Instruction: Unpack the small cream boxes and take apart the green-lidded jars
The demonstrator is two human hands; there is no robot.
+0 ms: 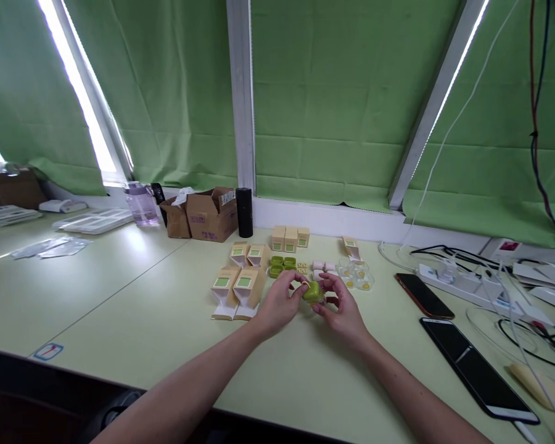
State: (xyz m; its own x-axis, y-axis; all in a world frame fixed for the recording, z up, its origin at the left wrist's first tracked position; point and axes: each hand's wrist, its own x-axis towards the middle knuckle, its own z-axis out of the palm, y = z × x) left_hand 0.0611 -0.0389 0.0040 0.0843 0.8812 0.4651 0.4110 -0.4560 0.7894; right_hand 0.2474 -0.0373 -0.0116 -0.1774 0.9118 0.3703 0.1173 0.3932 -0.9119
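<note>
at left, kraft boxes (pixel 243 282) with flaps out. next, left hand (pixel 281 302): thumb and fingertips pinch at the near-left edge of a small green case (pixel 312 291), held between both hands over the table (pixel 176 345). right hand (pixel 345 311): fingers clamped round its right side. judgement: best steadied by the right, worked by left fingertips, with light pressure; smooth faces may slip. further right, a clear tray (pixel 356 275), apart.

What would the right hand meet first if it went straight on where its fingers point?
Most likely the small green piece, which the right hand seems to touch; beyond it, probably the left hand, though depth is unclear.
</note>
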